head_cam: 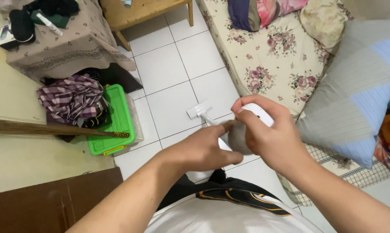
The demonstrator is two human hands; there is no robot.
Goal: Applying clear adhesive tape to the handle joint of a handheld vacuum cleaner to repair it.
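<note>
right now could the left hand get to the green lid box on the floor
Probably yes, though not straight away. The left hand is touching the white handheld vacuum that the right hand grips. The green-lidded box sits lower left on open tile floor, with only the broom lying across it.

Below us, a white tiled floor (169, 69) carries a green-lidded plastic box (113, 121) at its left edge and a floral mattress (272, 56) along its right.

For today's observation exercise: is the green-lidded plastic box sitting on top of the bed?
No. The green-lidded box stands on the tiled floor, across from the floral bed.
</note>
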